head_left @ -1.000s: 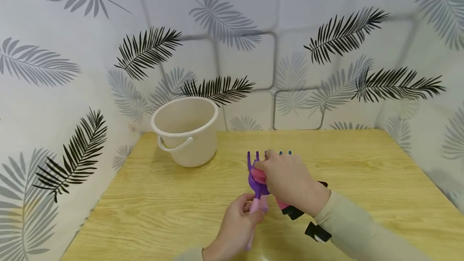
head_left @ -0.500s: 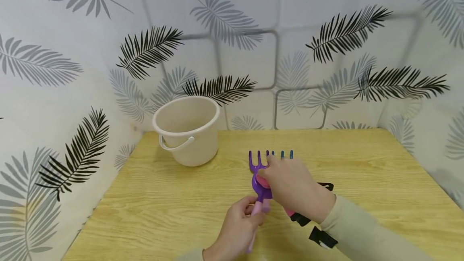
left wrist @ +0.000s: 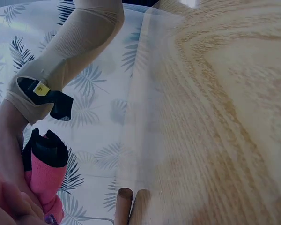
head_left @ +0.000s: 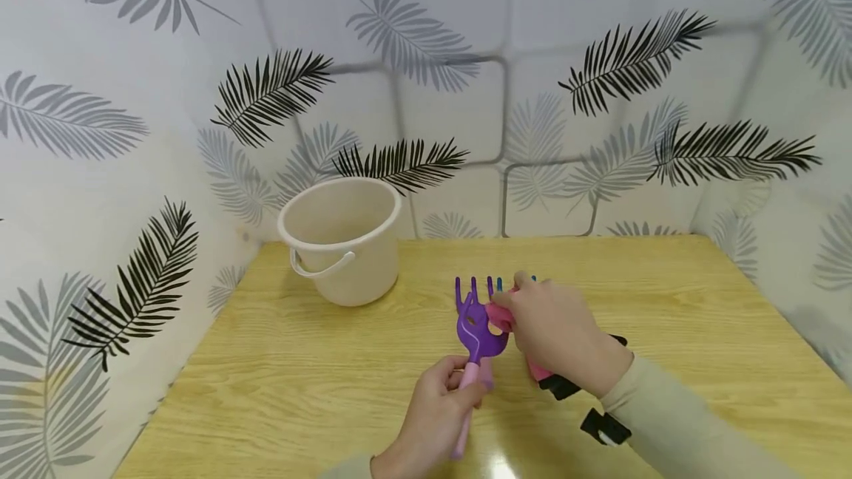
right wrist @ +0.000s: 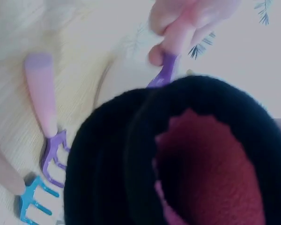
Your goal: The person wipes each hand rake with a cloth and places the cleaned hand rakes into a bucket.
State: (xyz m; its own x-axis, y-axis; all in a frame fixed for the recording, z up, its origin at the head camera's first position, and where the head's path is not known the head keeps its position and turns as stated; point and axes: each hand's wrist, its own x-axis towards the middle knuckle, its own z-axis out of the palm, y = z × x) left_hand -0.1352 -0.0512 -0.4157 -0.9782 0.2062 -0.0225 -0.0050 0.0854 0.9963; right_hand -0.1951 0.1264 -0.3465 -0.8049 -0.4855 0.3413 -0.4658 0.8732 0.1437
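Observation:
In the head view my left hand (head_left: 429,420) grips the pink handle of a small purple toy garden tool. Its broad head (head_left: 482,342) has cut-out holes, and the tip's shape is partly covered. My right hand (head_left: 552,327) holds a pink cloth (head_left: 499,316) against the right side of that head. The cloth has a black trim and looks like a tube or cuff in the right wrist view. Behind the held tool lie a purple rake (right wrist: 52,157) with a pink handle and a blue rake (right wrist: 32,199) with a wood-coloured handle, both partly hidden in the head view.
A cream bucket (head_left: 356,265) with a handle stands at the back left of the wooden table (head_left: 279,383). Leaf-patterned sheeting (head_left: 439,117) rises behind and at the sides. A black strap (head_left: 606,427) hangs from the right sleeve.
My right hand has shifted a little to the right with the pink cloth, baring more of the purple head and its holes. My left hand keeps its grip on the handle.

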